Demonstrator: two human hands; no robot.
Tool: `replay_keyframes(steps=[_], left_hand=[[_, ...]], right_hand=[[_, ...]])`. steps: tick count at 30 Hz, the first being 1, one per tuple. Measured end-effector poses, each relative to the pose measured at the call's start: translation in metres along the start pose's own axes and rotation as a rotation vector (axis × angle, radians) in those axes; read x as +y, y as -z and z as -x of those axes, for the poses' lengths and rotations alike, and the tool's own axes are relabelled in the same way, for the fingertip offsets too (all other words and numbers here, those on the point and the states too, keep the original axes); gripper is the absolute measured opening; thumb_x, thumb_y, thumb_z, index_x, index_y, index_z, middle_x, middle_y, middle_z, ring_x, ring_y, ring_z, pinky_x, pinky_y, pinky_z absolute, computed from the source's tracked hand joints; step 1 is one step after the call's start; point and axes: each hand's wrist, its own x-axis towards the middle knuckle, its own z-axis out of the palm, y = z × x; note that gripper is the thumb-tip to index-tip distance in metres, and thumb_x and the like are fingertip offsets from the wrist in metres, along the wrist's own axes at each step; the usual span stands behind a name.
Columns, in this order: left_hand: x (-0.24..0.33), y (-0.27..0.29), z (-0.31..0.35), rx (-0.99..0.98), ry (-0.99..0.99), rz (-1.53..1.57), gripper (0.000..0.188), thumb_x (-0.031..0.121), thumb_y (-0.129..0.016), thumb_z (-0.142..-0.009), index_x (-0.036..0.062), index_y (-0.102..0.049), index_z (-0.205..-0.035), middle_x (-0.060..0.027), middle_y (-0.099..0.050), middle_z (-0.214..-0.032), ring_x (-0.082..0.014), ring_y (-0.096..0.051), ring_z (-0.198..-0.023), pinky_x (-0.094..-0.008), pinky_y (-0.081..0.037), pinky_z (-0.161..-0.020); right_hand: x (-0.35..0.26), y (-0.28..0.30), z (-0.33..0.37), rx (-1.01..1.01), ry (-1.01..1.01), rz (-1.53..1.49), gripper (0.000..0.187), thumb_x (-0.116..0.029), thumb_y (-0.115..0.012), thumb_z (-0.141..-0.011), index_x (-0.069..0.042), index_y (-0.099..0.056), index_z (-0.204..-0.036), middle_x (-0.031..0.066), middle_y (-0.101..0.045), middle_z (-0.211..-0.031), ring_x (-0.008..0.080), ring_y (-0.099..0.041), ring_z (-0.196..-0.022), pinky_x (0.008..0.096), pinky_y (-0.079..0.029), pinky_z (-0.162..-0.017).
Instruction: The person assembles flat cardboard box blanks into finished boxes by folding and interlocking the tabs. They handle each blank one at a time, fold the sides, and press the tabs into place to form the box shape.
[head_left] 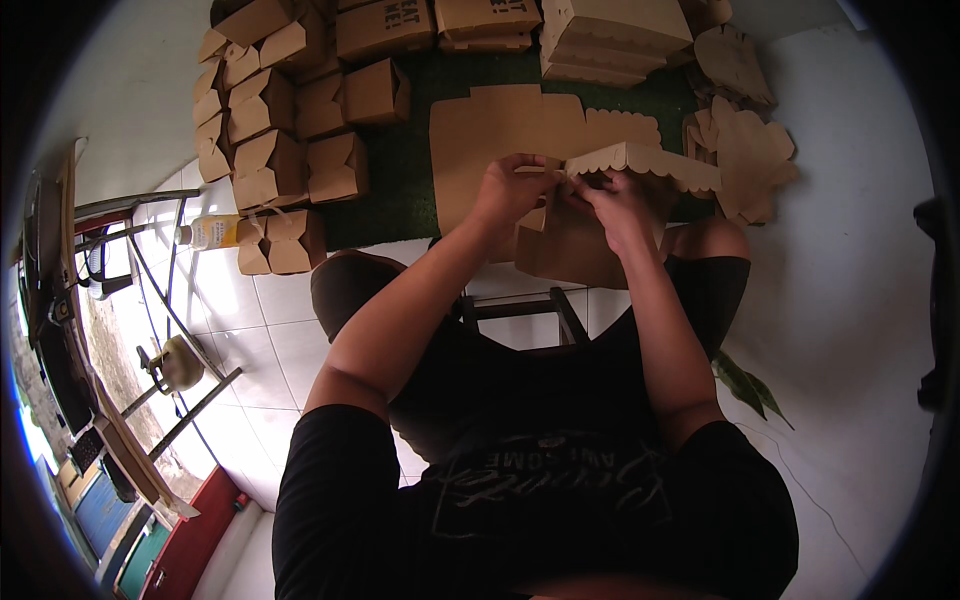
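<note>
A partly folded brown cardboard box with a scalloped rim is in front of me, at the near edge of the table. My left hand pinches its left corner, fingers pressed together on the card. My right hand grips the same corner from the inside, just under the scalloped edge, its fingertips partly hidden by the wall. Both hands nearly meet there. Beneath and behind the box lies a flat cardboard sheet with cut tabs and a wavy edge.
Folded small cardboard boxes are stacked at the left. Larger printed boxes and a pile of scalloped trays stand at the back. Flat blanks lie at the right. A bottle is beside the green table cover.
</note>
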Motion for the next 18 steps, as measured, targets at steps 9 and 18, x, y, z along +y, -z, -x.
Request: replay_keyframes(steps=[9, 18], left_hand=[[-0.007, 0.0, -0.004, 0.0, -0.017, 0.119, 0.035, 0.004, -0.088, -0.097, -0.0041, -0.069, -0.125, -0.0202, -0.081, -0.122, -0.0243, -0.083, -0.104, -0.0332, -0.071, -0.09], [-0.011, 0.001, -0.007, -0.008, -0.049, 0.069, 0.037, 0.008, -0.09, -0.098, -0.0044, -0.072, -0.128, -0.0169, -0.081, -0.119, -0.0247, -0.082, -0.107, -0.0372, -0.071, -0.095]], right_hand=[[0.004, -0.001, -0.001, -0.006, -0.023, 0.029, 0.034, -0.007, -0.078, -0.109, 0.0, -0.07, -0.141, 0.0129, -0.077, -0.129, 0.0191, -0.076, -0.116, 0.0332, -0.069, -0.098], [0.004, -0.003, 0.001, -0.005, 0.03, 0.023, 0.028, -0.008, -0.08, -0.107, 0.005, -0.074, -0.131, 0.0128, -0.079, -0.121, 0.0186, -0.078, -0.108, 0.0325, -0.071, -0.091]])
